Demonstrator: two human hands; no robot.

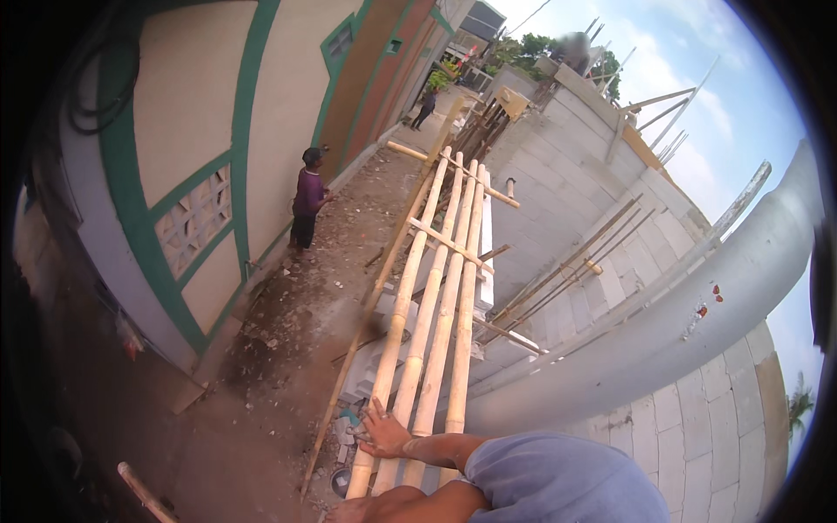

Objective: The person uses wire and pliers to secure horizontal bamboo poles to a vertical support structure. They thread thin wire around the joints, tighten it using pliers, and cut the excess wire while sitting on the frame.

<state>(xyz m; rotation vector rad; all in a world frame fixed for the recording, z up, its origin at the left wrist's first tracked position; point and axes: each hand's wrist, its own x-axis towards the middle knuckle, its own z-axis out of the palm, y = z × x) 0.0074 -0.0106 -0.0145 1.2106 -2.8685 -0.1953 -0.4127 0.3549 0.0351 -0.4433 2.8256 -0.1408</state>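
Left hand (381,433) rests, apparently flat, on bamboo poles (433,314).

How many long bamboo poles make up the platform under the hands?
3. The left pole lies under the hand, the middle pole beside it, the right pole nearest the block wall. More may be hidden underneath.

An outdoor building site in a narrow lane: a bamboo scaffold (436,296) runs along an unfinished grey block wall (575,183), with rubble on the dirt ground (296,322) below beside a painted house (227,131).
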